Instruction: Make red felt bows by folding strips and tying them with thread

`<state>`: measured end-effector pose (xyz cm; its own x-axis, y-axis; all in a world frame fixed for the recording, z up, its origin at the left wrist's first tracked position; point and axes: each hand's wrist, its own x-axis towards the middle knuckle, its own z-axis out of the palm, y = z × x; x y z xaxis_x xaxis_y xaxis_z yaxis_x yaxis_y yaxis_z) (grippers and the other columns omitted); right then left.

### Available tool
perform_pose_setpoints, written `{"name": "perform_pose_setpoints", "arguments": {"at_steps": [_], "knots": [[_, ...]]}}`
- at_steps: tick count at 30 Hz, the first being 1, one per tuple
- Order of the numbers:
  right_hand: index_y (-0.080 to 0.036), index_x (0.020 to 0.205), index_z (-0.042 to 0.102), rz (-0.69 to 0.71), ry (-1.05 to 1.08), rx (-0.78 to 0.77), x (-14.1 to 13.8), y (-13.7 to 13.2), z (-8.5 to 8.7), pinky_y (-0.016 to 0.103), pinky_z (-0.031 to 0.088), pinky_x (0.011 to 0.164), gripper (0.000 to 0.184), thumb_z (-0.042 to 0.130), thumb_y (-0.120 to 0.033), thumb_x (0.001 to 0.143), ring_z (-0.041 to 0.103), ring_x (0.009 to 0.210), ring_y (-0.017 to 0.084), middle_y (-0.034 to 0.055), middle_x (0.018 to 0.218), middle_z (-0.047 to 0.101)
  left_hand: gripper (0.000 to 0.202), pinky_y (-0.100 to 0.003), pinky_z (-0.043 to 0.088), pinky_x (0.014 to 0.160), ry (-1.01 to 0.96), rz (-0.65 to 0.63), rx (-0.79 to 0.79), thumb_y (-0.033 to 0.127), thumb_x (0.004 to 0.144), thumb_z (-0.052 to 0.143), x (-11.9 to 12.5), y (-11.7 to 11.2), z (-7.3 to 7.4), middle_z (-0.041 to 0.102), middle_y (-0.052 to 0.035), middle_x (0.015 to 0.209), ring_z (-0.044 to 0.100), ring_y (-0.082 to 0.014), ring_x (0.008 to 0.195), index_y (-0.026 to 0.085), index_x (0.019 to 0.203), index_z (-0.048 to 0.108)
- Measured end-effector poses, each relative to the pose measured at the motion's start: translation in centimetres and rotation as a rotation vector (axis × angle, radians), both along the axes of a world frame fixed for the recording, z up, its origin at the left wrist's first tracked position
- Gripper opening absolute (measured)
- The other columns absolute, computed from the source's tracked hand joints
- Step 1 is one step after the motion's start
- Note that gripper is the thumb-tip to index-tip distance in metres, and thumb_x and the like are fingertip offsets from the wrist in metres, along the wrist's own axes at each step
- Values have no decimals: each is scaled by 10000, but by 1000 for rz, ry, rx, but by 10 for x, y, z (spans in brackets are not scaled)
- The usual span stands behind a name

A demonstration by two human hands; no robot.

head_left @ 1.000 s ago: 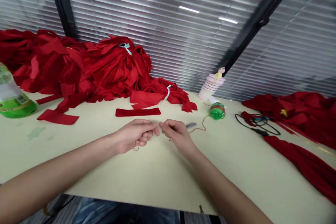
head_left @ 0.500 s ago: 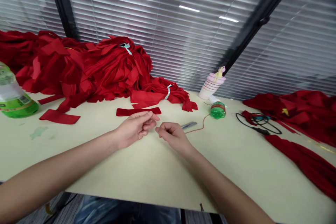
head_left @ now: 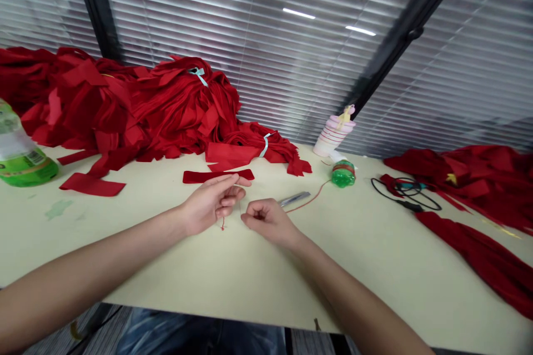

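Observation:
My left hand [head_left: 213, 203] is closed, thumb and forefinger pinched and the other fingers curled. A short knotted end of red thread [head_left: 222, 224] hangs below its fingers. Just to the right, my right hand [head_left: 270, 223] is closed in a pinch on the thread, and a thin length crosses the gap between the hands. From behind my right hand, red thread runs to a green spool [head_left: 343, 173] that looks like a cut bottle piece. A grey cutter knife [head_left: 296, 198] lies by my right knuckles. Behind my left fingertips lies a dark red ribbon strip [head_left: 195, 177].
Heaped red ribbons [head_left: 166, 111] line the table's back left, some bundles tied with pale blue strips. A green-labelled bottle [head_left: 27, 163] stands left. A pink-white cup [head_left: 333, 136] stands behind the spool. A black cable [head_left: 410, 205] and more red fabric [head_left: 470, 249] lie right.
My right hand has moved down and slightly left, its pinch turned lower. The knotted thread end now shows below my left hand, which has shifted only slightly left.

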<state>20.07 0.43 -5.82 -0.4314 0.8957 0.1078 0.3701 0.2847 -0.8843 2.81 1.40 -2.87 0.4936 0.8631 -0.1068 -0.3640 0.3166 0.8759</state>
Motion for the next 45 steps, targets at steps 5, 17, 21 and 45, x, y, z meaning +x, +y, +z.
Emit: {"name": "perform_pose_setpoints", "arguments": {"at_steps": [5,17,21,45], "knots": [[-185,497,311,48,-70,25,-3,-3,-4,203,226,433,323,510,-275,735,251,468,64,-61,488,273,214,-156,166,390,-29,7,8,337,827,569,1,1,0,421,15,687,261,-34,493,137,840,644],[-181,735,664,-289,-607,256,108,51,16,277,425,662,168,576,-130,602,568,753,206,70,791,646,217,-165,96,366,98,-17,-66,285,844,530,1,-3,3,170,91,509,125,-35,417,123,705,571],[-204,819,693,-251,-663,213,123,57,9,265,446,656,320,544,-87,562,590,735,189,41,828,662,198,-175,84,367,109,20,-83,294,847,521,1,0,1,168,96,493,118,-42,414,130,749,571],[-190,952,615,-81,-202,577,29,16,13,259,398,575,205,450,-295,892,506,600,130,48,781,581,433,-172,111,361,152,73,-11,90,669,394,0,3,5,222,95,439,104,-68,404,138,1070,549]]}}
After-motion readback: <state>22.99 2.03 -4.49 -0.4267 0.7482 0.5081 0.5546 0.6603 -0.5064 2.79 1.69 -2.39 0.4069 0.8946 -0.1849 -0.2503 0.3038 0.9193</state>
